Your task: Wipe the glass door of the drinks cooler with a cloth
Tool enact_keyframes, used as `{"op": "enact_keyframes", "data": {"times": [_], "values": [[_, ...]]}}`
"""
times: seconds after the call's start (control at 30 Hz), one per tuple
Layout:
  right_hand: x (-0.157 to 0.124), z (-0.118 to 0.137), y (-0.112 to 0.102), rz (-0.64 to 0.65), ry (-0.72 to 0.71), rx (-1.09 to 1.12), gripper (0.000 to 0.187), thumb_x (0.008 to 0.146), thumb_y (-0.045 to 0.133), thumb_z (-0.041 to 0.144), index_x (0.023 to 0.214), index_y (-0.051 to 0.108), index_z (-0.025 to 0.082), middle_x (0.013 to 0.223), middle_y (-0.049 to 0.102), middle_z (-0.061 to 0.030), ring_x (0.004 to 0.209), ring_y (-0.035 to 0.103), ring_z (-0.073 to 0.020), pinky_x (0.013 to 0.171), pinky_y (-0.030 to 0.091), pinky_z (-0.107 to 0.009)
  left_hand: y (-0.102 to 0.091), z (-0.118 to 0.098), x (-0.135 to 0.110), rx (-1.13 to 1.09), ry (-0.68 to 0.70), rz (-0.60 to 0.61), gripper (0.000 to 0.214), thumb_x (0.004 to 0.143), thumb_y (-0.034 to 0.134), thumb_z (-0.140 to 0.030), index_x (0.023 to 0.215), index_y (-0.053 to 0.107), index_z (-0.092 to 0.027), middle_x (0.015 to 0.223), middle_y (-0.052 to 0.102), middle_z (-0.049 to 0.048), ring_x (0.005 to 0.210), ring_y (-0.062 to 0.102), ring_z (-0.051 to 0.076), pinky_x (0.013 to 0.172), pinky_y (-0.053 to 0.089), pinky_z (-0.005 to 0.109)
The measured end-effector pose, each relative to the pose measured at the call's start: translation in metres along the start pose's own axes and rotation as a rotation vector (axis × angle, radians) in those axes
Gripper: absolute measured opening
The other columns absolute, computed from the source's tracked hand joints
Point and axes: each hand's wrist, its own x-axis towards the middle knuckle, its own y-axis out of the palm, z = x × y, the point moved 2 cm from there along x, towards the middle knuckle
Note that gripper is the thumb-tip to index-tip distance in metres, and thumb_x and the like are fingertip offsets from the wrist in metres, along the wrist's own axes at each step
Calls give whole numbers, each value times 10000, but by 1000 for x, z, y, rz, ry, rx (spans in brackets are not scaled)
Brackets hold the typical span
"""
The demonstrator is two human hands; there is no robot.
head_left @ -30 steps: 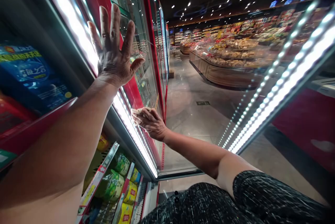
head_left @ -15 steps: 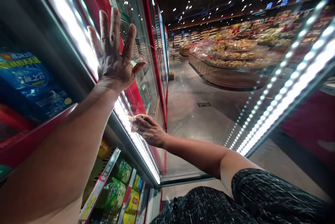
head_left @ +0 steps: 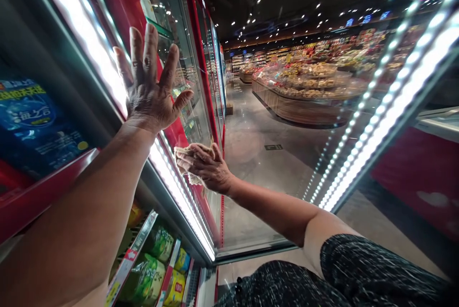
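My left hand (head_left: pixel 148 84) is raised with its fingers spread, palm turned away from me, against the glass door (head_left: pixel 247 211). Nothing is in it. Lower and to the right, my right hand (head_left: pixel 208 168) presses a beige cloth (head_left: pixel 195 150) to the same pane, its fingers laid over the cloth. Part of the cloth hangs out below the fingers. Behind the left hand runs a bright light strip (head_left: pixel 79 25) on the cooler frame.
Green bags (head_left: pixel 143 273) and yellow packs (head_left: pixel 175 288) sit on cooler shelves at lower left. A blue package (head_left: pixel 39 111) stands above a red shelf edge (head_left: pixel 46 192). Beyond the glass are a wooden display stand (head_left: pixel 294 106) and a shop floor. LED rows (head_left: pixel 387 115) slant at right.
My right hand has shifted slightly right over the glass, and more of the cloth shows. My left hand stays spread. The whole view has turned a little.
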Motion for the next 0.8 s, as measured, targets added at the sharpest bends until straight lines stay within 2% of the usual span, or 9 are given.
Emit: {"op": "enact_keyframes", "data": {"times": [0.1, 0.17, 0.23, 0.33, 0.43, 0.53, 0.6, 0.7, 0.8], "values": [[6, -13, -11, -31, 164, -36, 523, 1023, 506, 316, 1519, 404, 445, 1616, 397, 105, 1570, 201, -224, 1286, -65, -602, -3, -2, 1, -23, -45, 60, 992, 847, 604, -695, 1619, 73, -369, 1627, -277, -185, 1272, -584, 220, 1028, -453, 561], [7, -14, -12, -80, 201, -67, 530, 1013, 530, 342, 1524, 414, 414, 1627, 386, 80, 1575, 172, -248, 1284, -65, -603, -5, -4, 2, -55, -79, 106, 1022, 821, 635, -696, 1619, 99, -349, 1618, -291, -194, 1266, -590, 228, 1045, -438, 574], [2, -12, -8, -124, 128, -110, 503, 1012, 536, 350, 1504, 449, 406, 1618, 402, 89, 1569, 187, -224, 1288, -106, -554, -7, -9, 2, -90, -103, 126, 1012, 818, 634, -694, 1616, 109, -356, 1613, -287, -214, 1275, -589, 240, 1069, -408, 613], [-18, -20, -7, -136, 3, -162, 464, 1014, 540, 334, 1460, 485, 451, 1583, 447, 138, 1552, 222, -180, 1268, -192, -513, -13, -23, 0, -122, -147, 88, 886, 894, 534, -673, 1605, 79, -404, 1628, -240, -219, 1378, -510, 272, 1100, -301, 738], [-32, -41, -21, -136, 50, -181, 470, 1005, 565, 342, 1453, 489, 462, 1547, 503, 120, 1557, 207, -202, 1231, -244, -551, -19, -36, -3, -122, -200, 90, 820, 926, 473, -669, 1599, 79, -415, 1643, -212, -196, 1483, -371, 294, 1132, -162, 807], [-28, -57, -38, -153, 209, -192, 488, 989, 590, 339, 1460, 497, 430, 1538, 526, 56, 1567, 185, -254, 1214, -225, -622, -22, -40, -2, -114, -241, 138, 860, 904, 484, -696, 1606, 93, -389, 1675, -144, -144, 1537, -250, 304, 1176, -43, 793], [-24, -59, -42, -153, 277, -212, 484, 976, 606, 324, 1445, 524, 412, 1547, 517, 25, 1567, 187, -279, 1217, -197, -646, -21, -38, -1, -135, -269, 148, 912, 883, 489, -724, 1615, 90, -352, 1699, -22, -96, 1554, -200, 286, 1208, 10, 756], [-28, -59, -41, -153, 246, -255, 458, 969, 610, 320, 1415, 561, 411, 1536, 531, 33, 1564, 199, -269, 1228, -206, -604, -18, -34, -1, -183, -317, 177, 1016, 854, 512, -753, 1627, 71, -262, 1699, 128, -26, 1567, -146, 263, 1243, 58, 699], [-45, -75, -47, -129, 230, -259, 469, 959, 622, 319, 1412, 562, 426, 1513, 557, 31, 1557, 219, -272, 1233, -180, -613, -16, -33, -2, -214, -345, 170, 1066, 841, 539, -747, 1630, 44, -227, 1701, 130, -2, 1570, -120, 269, 1256, 102, 665]]}}
